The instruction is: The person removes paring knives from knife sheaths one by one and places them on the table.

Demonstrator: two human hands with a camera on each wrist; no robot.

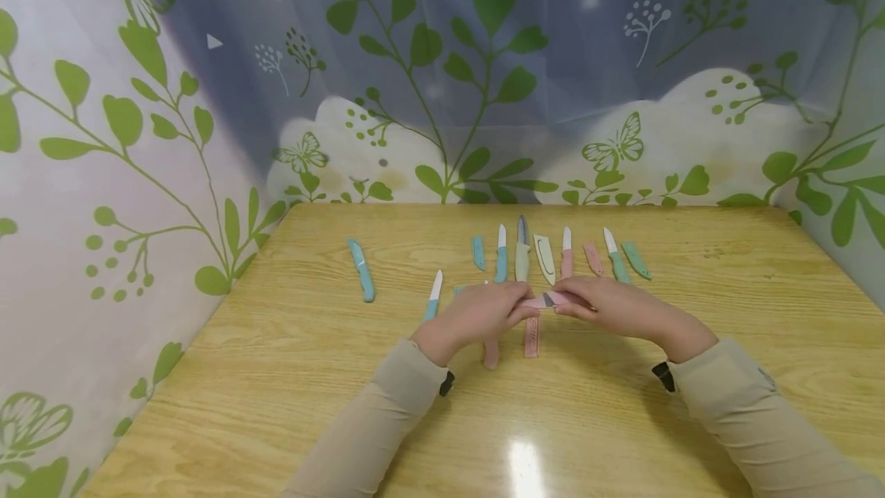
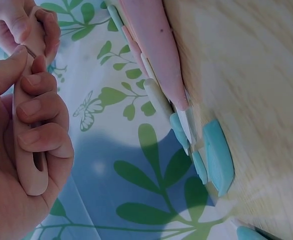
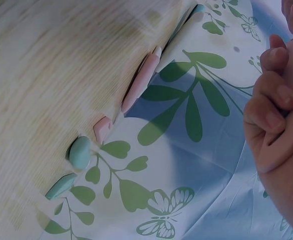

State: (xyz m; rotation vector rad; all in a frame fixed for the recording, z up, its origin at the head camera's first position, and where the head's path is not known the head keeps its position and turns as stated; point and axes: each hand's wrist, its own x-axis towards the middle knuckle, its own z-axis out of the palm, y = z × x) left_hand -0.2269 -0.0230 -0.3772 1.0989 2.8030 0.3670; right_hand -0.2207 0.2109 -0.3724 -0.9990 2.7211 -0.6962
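Both hands meet over the middle of the table on a pink knife (image 1: 532, 302), held crosswise, a short dark strip of blade showing between its two pink parts. My left hand (image 1: 484, 313) curls its fingers round one pink part, which has a slot near its end in the left wrist view. Around the other pink part bend the fingers of my right hand (image 1: 618, 306). Below the left hand lies another pink knife (image 1: 491, 353), partly hidden, with a pink sheath (image 1: 531, 338) beside it. A blue knife (image 1: 433, 294) with a white blade is just left of that hand.
Along the back lie a blue sheath (image 1: 478, 252), a blue knife (image 1: 501, 256), a pale green knife (image 1: 522, 256), a pale sheath (image 1: 544, 258), a pink knife (image 1: 567, 252), a pink sheath (image 1: 592, 258), a green knife (image 1: 617, 260) and a green sheath (image 1: 636, 260). Farther left sits a sheathed blue knife (image 1: 362, 271).
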